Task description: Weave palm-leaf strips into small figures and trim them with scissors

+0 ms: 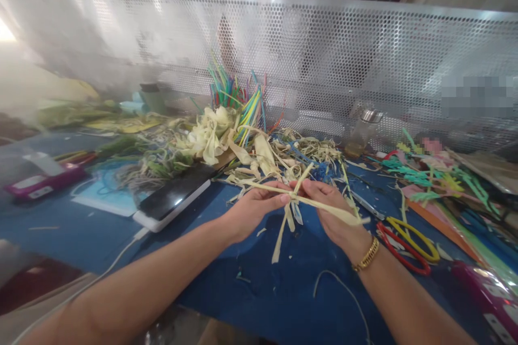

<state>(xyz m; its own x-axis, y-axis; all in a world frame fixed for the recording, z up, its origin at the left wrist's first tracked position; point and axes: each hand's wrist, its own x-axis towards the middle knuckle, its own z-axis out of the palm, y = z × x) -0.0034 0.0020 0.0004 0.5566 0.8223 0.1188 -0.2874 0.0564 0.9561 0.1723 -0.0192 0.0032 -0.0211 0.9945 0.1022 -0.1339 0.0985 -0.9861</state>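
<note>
Pale yellow-green husk strips (326, 208) cross one another in front of me, their ends sticking out several ways. My left hand (259, 205) pinches them near the crossing, thumb on top. On the other side of the crossing, my right hand (329, 207) has its fingers closed on the same strips. One long end lies across the right hand, and others hang down over the blue tabletop (251, 302). Just beyond the hands is a heap of dry husks (259, 156). Scissors with red and yellow handles (408, 242) lie right of my right hand.
A phone (178, 188) on a white power bank with a cable lies to the left. Behind are coloured stems (243, 97) and a perforated metal panel (324, 48). A glass jar (362, 132) stands back right, near coloured cut pieces (437, 172). A purple case (46, 180) lies far left.
</note>
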